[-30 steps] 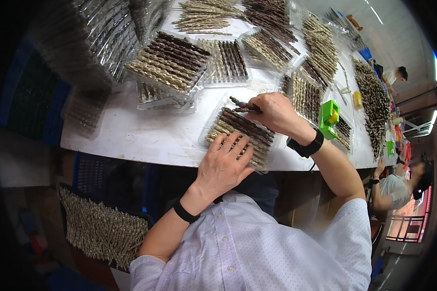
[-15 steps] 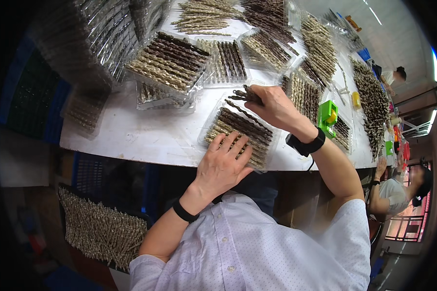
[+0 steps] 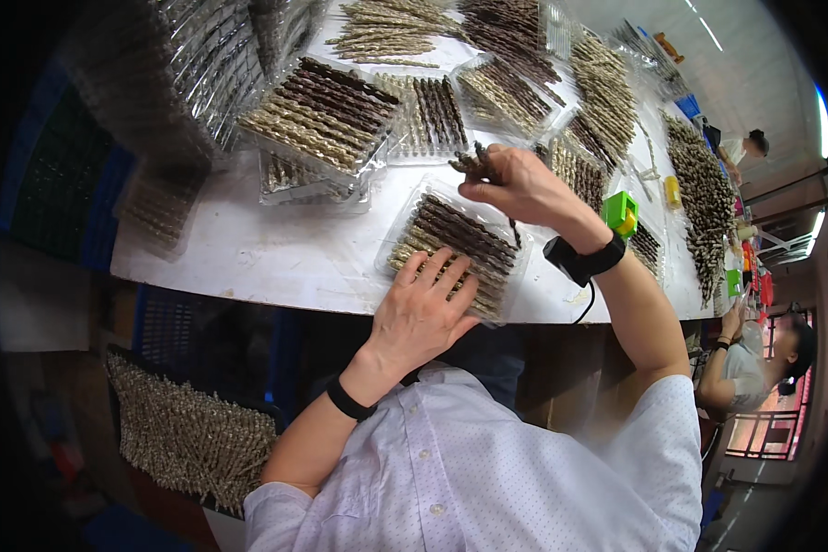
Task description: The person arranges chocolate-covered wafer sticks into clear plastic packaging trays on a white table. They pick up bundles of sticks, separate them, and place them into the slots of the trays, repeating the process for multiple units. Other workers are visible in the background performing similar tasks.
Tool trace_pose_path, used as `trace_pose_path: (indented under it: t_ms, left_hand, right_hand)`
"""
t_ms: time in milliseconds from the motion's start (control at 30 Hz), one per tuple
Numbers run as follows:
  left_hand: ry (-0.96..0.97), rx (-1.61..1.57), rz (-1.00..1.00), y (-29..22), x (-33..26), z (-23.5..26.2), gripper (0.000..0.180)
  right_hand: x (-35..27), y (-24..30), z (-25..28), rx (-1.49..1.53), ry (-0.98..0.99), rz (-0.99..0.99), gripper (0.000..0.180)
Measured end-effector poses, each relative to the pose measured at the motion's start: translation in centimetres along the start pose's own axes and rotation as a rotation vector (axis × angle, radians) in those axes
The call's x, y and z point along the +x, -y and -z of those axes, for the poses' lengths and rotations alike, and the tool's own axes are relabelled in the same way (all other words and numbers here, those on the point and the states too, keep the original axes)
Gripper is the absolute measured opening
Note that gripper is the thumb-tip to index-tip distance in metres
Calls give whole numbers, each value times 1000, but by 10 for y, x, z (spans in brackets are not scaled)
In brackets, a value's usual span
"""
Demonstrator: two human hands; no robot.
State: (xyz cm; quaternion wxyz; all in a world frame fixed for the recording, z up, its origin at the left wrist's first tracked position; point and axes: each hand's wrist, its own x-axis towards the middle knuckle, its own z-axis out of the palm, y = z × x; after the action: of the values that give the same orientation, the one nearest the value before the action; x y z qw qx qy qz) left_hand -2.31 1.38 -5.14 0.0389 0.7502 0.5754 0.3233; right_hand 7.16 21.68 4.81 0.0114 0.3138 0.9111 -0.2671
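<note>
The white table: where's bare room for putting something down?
The biggest bare patch of white table lies leftward, bordered by the stacked trays, its near edge and the tray under the left hand. It's crowded along the far side with loose dark rods and near the green dispenser beside the right hand.

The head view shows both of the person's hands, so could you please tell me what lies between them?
In the head view, dark twisted rods in a clear tray lie between the left hand and the right hand.
</note>
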Motion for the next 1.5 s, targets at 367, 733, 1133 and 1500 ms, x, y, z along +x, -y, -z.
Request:
trace_pose_path:
  t_ms: [367,733,1133,1500]
  left_hand:
    - [-4,-20,5,-1,0,0,48]
    - [-4,-22,8,0,0,0,49]
    - [22,-11,-1,0,0,1,47]
    - [3,-28,10,1,0,-2,48]
  right_hand:
    - [-14,-1,29,-124,-33,2,37]
    - [0,-24,-12,-285,94,22,34]
    - [-2,-19,-21,-305,-52,88,27]
    - [5,-12,-34,-470,-69,133,27]
